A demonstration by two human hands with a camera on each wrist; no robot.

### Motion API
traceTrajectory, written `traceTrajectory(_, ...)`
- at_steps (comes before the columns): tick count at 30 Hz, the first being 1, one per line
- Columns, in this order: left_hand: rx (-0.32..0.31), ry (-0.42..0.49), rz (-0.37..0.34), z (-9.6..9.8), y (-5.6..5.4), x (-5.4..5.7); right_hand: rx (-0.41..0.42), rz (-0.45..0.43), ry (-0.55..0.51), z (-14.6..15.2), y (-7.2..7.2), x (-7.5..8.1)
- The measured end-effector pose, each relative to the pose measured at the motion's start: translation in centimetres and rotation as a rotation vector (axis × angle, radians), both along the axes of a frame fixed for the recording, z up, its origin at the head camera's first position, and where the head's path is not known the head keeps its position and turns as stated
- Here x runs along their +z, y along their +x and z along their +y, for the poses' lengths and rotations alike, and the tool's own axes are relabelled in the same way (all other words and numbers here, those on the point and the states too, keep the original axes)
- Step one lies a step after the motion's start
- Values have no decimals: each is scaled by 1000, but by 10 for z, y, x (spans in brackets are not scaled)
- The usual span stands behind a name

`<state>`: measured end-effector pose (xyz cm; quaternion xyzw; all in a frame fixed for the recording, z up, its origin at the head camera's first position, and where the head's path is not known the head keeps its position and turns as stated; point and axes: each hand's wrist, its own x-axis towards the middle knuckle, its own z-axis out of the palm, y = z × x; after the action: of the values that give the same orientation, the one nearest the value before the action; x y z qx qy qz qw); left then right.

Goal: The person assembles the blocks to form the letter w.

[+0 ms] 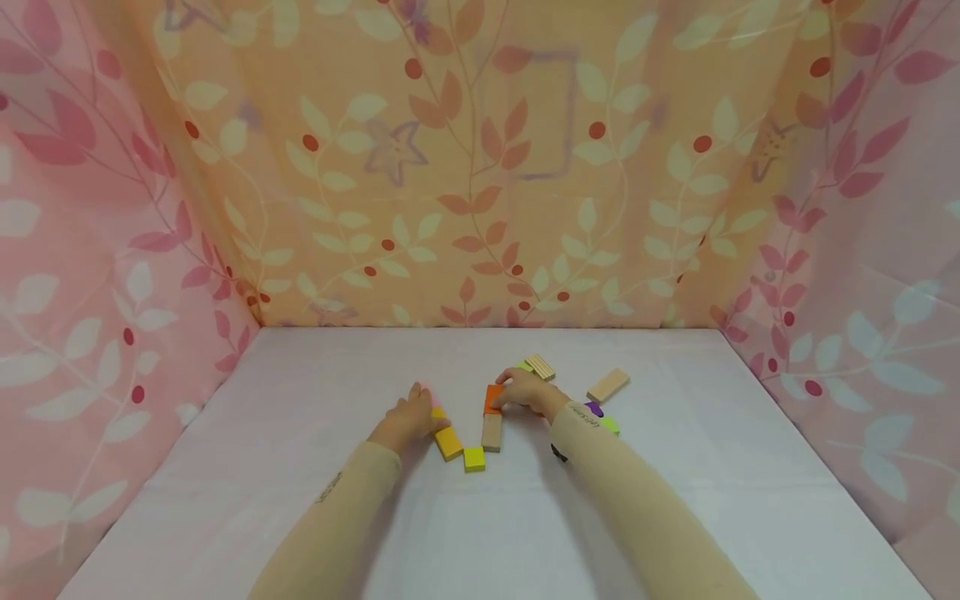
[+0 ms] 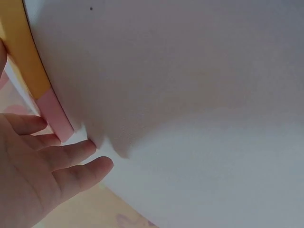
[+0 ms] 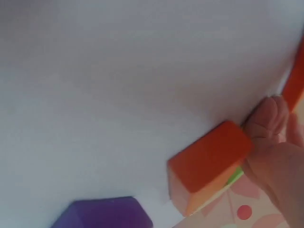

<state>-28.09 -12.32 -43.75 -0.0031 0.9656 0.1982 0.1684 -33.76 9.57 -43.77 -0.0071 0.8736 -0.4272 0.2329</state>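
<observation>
In the head view, my left hand (image 1: pixel 408 419) lies along the outer side of a row of blocks. Its fairly straight fingers touch a pink block (image 2: pixel 55 115), and the thumb touches a yellow-orange block (image 2: pixel 23 52). Another yellow-orange block (image 1: pixel 449 444) and a yellow square block (image 1: pixel 474 459) continue the row. My right hand (image 1: pixel 531 392), fingers bent, pinches an orange block (image 1: pixel 492 398) that abuts a plain wooden block (image 1: pixel 491 433). A second orange block (image 3: pixel 211 156) stands beside that hand in the right wrist view; the arm hides it in the head view.
Beyond my right hand lie a green block (image 1: pixel 523 366) and a ridged wooden block (image 1: pixel 540 367). Farther right are a wooden plank (image 1: pixel 608 385), a purple block (image 1: pixel 594 408) and a light green block (image 1: pixel 611 426). Patterned cloth walls (image 1: pixel 480 250) border the white table (image 1: pixel 337 358).
</observation>
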Motion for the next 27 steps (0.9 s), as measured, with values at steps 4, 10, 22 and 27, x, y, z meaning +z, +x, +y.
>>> traceTrajectory(4, 8, 11, 3, 0, 0, -3, -24, 42, 4, 3, 1, 4)
traceTrajectory(10, -22, -3, 79, 0, 4, -4, -3, 232, 87, 16, 1, 3)
traceTrajectory(22, -109, -130, 200, 6, 7, -1, 83, 260, 274, -9, 11, 0)
traceTrajectory(27, -111, -128, 200, 8, 7, -4, 102, 279, 301, -8, 12, -1)
